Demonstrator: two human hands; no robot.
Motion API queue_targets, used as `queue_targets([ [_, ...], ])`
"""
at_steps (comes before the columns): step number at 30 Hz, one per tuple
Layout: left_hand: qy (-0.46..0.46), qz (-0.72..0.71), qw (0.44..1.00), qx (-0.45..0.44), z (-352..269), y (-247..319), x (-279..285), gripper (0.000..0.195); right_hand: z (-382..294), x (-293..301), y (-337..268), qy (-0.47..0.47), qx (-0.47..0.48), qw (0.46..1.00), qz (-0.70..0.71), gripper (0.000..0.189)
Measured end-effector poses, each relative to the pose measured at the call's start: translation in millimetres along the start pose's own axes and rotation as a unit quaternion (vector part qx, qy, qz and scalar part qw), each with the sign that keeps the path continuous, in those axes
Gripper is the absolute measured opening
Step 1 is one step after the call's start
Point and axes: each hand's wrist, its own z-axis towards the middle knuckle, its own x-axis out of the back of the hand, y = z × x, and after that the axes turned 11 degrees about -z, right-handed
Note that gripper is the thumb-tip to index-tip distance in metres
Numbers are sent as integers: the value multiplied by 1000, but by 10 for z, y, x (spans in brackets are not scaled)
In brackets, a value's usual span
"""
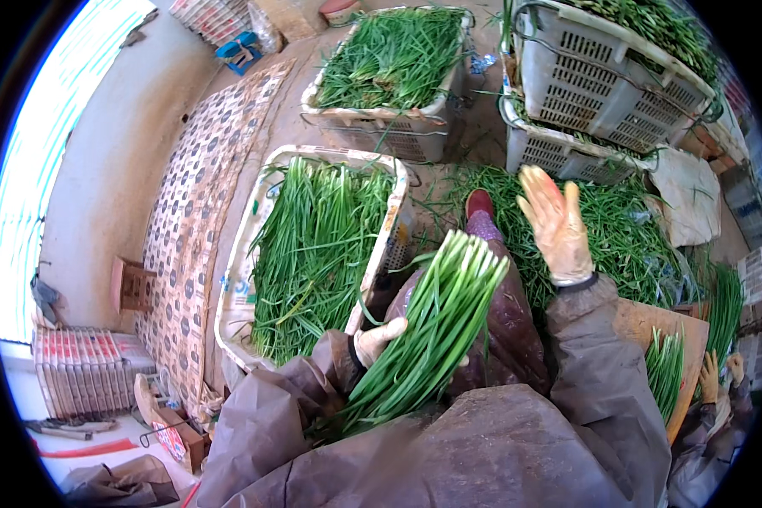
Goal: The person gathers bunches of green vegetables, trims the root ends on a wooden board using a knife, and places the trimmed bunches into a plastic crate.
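My left hand (381, 340), in a pale glove, is closed around a thick bundle of garlic chives (435, 317) that lies slantwise over my lap, its pale cut ends pointing up and away from me. Raised to the right of the bundle, my right hand (554, 225) is gloved too, palm showing and fingers spread, with nothing in it. Just left of the bundle stands a white plastic crate (228, 305) lined with printed material, and more chives (324, 254) lie in it side by side.
Loose greens (616, 235) cover the floor on the right, beside a wooden board (632, 324) with a small chive bundle (665, 371). Ahead stand a full crate (387, 120) and stacked crates (597, 82). A co-worker's gloved hands (709, 378) show at lower right. Patterned sheeting (193, 190) lies left.
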Motion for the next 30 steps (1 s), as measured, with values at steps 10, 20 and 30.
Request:
queue_targets([
  [10,85,293,949,-84,637,784,-106,47,-543,-821,373,-148,-165,971,88,57],
  [20,-28,644,757,-109,903,990,-613,73,-322,-915,106,-58,-39,975,212,28],
  [30,180,399,897,-64,710,-39,-206,40,-264,-841,373,42,-12,956,289,38],
])
